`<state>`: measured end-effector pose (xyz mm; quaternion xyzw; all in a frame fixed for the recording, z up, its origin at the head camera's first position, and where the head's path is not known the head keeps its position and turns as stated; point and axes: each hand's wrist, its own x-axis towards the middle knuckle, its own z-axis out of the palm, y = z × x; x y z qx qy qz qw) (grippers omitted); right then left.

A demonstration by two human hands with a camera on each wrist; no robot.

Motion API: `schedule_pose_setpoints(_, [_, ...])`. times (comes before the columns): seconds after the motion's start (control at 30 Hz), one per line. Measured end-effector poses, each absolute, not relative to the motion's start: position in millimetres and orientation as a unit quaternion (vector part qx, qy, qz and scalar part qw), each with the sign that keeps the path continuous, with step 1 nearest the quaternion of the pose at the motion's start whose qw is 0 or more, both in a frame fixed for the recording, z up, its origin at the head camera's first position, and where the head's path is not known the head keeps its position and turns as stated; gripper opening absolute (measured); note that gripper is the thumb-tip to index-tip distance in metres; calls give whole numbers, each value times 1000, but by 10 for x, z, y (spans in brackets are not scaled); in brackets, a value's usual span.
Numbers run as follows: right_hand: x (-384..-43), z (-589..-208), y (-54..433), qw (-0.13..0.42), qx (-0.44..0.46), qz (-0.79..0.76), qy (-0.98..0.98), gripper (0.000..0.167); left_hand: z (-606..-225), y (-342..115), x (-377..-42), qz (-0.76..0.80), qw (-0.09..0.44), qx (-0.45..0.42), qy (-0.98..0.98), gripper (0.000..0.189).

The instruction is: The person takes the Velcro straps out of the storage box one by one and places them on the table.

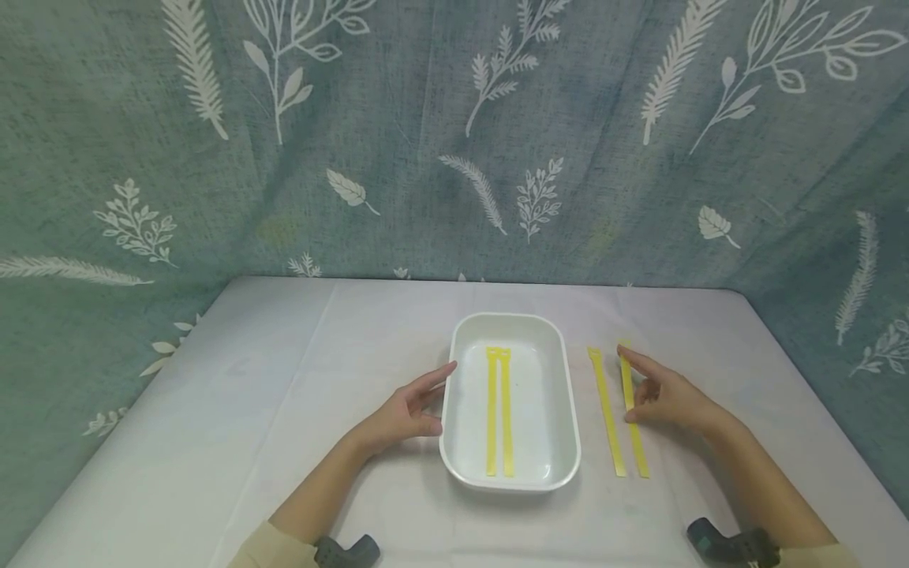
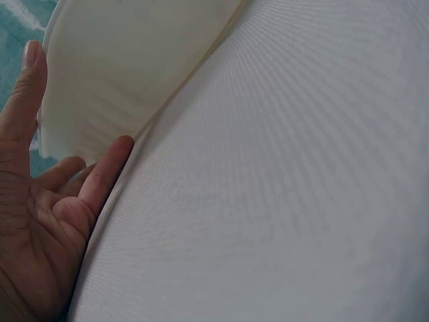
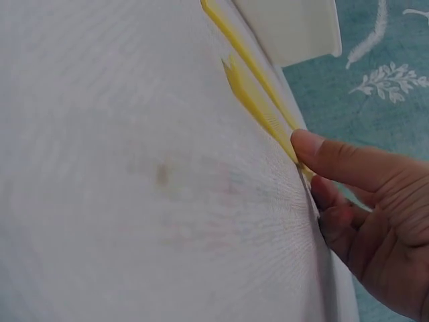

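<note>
A white tray [image 1: 568, 410] with a raised rim stands on the table, two yellow strips [image 1: 491, 418] lying side by side on its floor. Against its left side rests my left hand [image 1: 401, 412], index fingertip at the rim and thumb lower along the wall. The left wrist view shows these fingers beside the tray's outer wall [image 2: 134, 67]. To the right of the tray, my right hand [image 1: 671, 398] pinches the outer yellow strip [image 1: 640, 454] at its edges, between thumb and fingers. Another yellow strip [image 1: 607, 418], notched at its far end, lies just left of it.
A white cloth [image 1: 341, 339] covers the table, which ends at a patterned blue-green curtain [image 1: 398, 142] behind and at both sides. Dark wrist devices [image 1: 735, 546] sit below each forearm near the front.
</note>
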<state>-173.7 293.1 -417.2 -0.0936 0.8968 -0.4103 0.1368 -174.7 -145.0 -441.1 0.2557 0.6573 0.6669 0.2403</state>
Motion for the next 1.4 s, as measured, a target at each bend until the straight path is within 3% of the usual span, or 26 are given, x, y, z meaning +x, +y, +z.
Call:
schedule_pose_setpoints(0.57, [-1752,-4215,2914,107,-61,-344,931,90,-4394,-1430,-1762,660,236,263,663,88])
schedule_pose_setpoints(0.9, [-1778,-4178,2888,112,-36,-338,934,98,-4393,-1445,-1749,661,238,260,662,89])
schedule_pose_setpoints(1.4, [-1771,-4008,2896,86,-101,-440,888,71,-4423,-1468,-1740,655,235,262,669,88])
